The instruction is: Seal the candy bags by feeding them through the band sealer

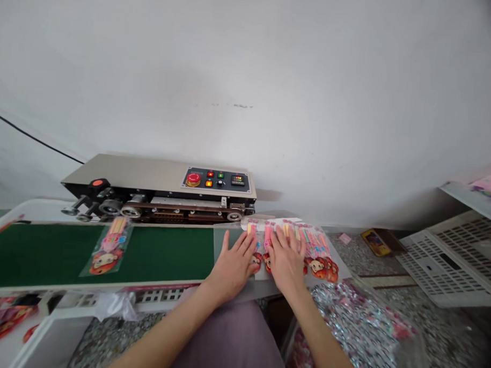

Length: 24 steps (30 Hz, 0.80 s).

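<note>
My left hand (235,261) lies flat with its fingers spread, over a clear packet (256,259) with a cartoon head at its lower end. Beside it, my right hand (286,260) rests on more of these packets, its fingers stretched out. Several overlapping packets (320,264) fan out to the right of that hand on a pale sheet. Further left, a single packet (108,249) lies on the green conveyor belt (166,253), its upper end near the rollers of the band sealing machine (149,175). My hands partly cover the packets beneath them.
A red stop button (193,179) and lit switches sit on the machine's panel. Below right, a large clear bag (357,327) holds shiny wrapped pieces. A white plastic crate (452,261) and a small box (380,243) stand on the floor. Packets lie in a white container (50,338) at lower left.
</note>
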Tool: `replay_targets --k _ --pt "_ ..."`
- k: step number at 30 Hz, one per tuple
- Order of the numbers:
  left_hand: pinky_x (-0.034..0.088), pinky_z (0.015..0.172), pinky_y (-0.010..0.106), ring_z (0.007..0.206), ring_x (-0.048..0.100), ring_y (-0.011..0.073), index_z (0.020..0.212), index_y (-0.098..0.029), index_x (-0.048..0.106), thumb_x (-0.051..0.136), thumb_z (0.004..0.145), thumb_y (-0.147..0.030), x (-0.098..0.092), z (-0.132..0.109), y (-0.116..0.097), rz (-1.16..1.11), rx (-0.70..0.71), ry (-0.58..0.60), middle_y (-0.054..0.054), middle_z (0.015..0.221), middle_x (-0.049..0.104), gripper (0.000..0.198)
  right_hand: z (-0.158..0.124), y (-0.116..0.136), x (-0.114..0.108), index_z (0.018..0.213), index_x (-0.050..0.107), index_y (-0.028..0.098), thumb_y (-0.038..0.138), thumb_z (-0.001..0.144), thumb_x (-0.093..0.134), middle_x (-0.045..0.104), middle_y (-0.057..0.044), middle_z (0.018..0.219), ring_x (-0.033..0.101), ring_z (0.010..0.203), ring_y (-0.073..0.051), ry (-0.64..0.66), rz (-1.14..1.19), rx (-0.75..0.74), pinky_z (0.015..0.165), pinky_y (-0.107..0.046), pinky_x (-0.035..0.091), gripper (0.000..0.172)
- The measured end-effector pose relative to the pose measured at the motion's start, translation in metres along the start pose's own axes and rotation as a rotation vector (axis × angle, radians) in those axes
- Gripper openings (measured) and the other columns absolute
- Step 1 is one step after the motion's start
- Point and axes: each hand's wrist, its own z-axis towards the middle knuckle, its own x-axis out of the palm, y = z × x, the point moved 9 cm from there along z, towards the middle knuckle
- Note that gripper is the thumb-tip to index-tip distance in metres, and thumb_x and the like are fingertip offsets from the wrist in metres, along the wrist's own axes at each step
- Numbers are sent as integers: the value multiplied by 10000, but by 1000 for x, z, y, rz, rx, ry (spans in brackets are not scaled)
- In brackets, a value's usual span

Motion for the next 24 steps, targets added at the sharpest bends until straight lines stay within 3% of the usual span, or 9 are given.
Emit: replay_targets --k 5,9,12,17,20,24 --pt "113 1210 666 1528 218 261 1566 -169 303 234 1063 -445 0 -4 1 24 -10 -21 97 1644 267 578 45 21 11 1248 681 206 61 916 408 677 -86 1236 526 1122 -258 170 225 -77 980 -391 390 454" --pt "104 1212 667 1535 195 257 1580 -179 265 267 1058 -423 2 -4 0 26 -21 -43 82 1652 243 576 74 35 27 1092 732 231 76 910 459 687 -73 1134 537 1065 -246 243 255 -103 875 -354 409 363" --pt "103 1203 688 1539 178 251 1580 -169 256 260 1060 -417 3 -3 0 5 -30 -31 80 1657 219 576 78 35 28 991 741 236 72 907 456 695 -59 1094 548 1044 -245 246 252 -107 864 -355 409 339" --pt "86 1194 711 1525 226 266 1560 -167 309 269 1060 -430 -2 -4 2 -30 -55 -31 86 1647 251 567 42 10 6 1331 610 140 30 910 385 653 -107 1278 521 1174 -262 145 175 -95 1008 -393 387 490" --pt "74 1194 711 1506 278 279 1544 -168 352 286 1058 -438 -6 -6 5 -48 -70 -29 100 1624 312 560 3 2 -4 1335 614 127 115 969 409 643 -112 1335 470 1285 -304 64 61 -111 1110 -472 308 420" --pt "65 1197 703 1487 323 287 1516 -186 415 297 1057 -450 -10 -18 24 -47 -135 -23 102 1602 357 542 -29 14 5 1393 577 193 212 1010 434 568 -55 1458 406 1376 -334 88 38 -102 1137 -545 252 409"
